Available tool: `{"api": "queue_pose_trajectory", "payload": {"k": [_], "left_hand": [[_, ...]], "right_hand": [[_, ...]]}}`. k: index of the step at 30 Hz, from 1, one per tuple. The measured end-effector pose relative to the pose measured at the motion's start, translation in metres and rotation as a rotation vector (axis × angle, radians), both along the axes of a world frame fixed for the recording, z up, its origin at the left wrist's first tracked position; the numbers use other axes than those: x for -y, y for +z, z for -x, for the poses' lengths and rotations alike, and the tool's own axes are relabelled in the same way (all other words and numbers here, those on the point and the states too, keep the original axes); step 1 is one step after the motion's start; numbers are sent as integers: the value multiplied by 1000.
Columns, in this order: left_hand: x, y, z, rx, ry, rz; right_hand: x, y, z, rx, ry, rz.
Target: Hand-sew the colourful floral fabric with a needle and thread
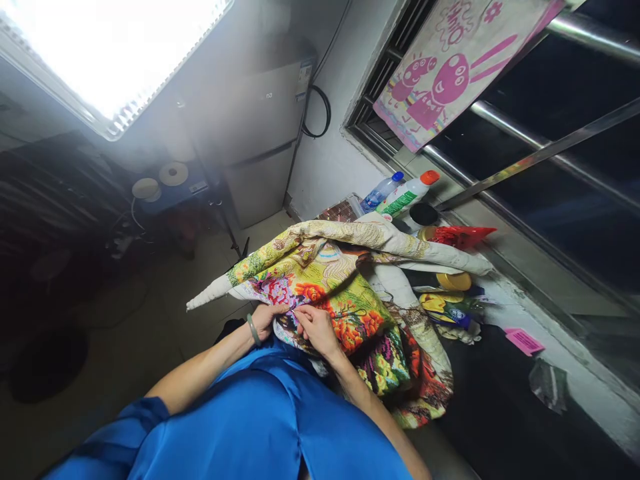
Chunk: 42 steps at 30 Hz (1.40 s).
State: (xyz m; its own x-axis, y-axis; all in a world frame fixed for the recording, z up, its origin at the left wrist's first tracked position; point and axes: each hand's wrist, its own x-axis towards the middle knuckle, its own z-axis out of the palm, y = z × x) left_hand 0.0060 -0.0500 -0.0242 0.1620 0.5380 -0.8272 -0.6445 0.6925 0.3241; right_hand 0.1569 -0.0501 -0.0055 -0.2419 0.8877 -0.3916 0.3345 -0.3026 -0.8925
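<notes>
A large cross-stitch cloth (335, 293) with red, orange and purple flowers on a yellow-green ground is draped over my lap. Its far edge is rolled into a long tube with pale ends. My left hand (266, 319), below a green bangle (254, 330), is closed on the near left edge of the cloth, thumb on top. Just to its right, my right hand (315, 325) is pinched close over the purple flowers. What lies between those fingertips is too small to make out. Folds of the cloth hang down on the right side.
Along the window ledge stand a blue-capped bottle (380, 192), a white bottle with an orange cap (407, 195), a red bag (463, 237) and a yellow-lidded jar (454, 281). A pink pad (524, 341) lies farther right. A bright lamp (110, 53) hangs upper left, near a fridge (255, 120).
</notes>
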Motion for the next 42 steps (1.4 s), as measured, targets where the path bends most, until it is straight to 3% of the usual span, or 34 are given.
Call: {"api": "queue_pose_trajectory", "payload": {"k": [16,25,32,37,42], "left_hand": [[0,-4,1,-4,-10,-8],[0,-18,3,114,-128,57],[0,-16,3,126,-145,74],[0,-11,1,90,-76,19],[0,-8,2,45,-75,-27]], "right_hand": [[0,-1,5,12,-26,20],[4,-4,7,-17,-45,33],[2,-5,8,79,-19,-53],[1,-2,-1,319,64,-288],[2,4,9,462,118,-392]]}}
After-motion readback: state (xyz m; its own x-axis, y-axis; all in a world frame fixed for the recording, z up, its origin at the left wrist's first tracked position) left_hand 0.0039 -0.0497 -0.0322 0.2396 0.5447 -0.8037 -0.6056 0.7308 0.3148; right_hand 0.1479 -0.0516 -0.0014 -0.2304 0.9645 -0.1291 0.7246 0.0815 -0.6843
